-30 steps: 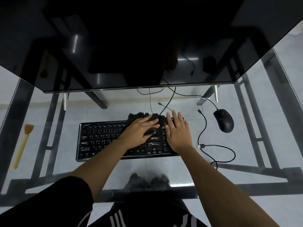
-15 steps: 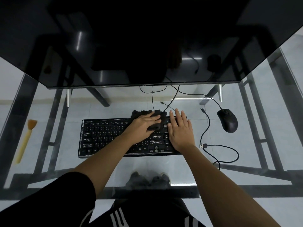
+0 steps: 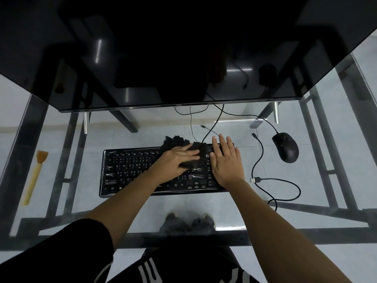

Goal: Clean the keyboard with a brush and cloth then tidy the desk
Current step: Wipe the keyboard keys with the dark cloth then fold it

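While the left hand (image 3: pixel 175 160) presses the dark cloth (image 3: pixel 176 140) with nearly straight fingers onto the keyboard (image 3: pixel 130 166), just right of its middle, the right hand (image 3: pixel 226 162) lies flat and empty on the keyboard's right end. The keyboard's long axis runs left to right. The longer stretch of keys lies left of the cloth, so the left hand is likely nearer for it. The brush (image 3: pixel 35 176) lies well off the keyboard's left end.

fuzzy cloth (image 3: pixel 179 142), glossy keyboard (image 3: pixel 130 166), glass desk (image 3: pixel 265 219)
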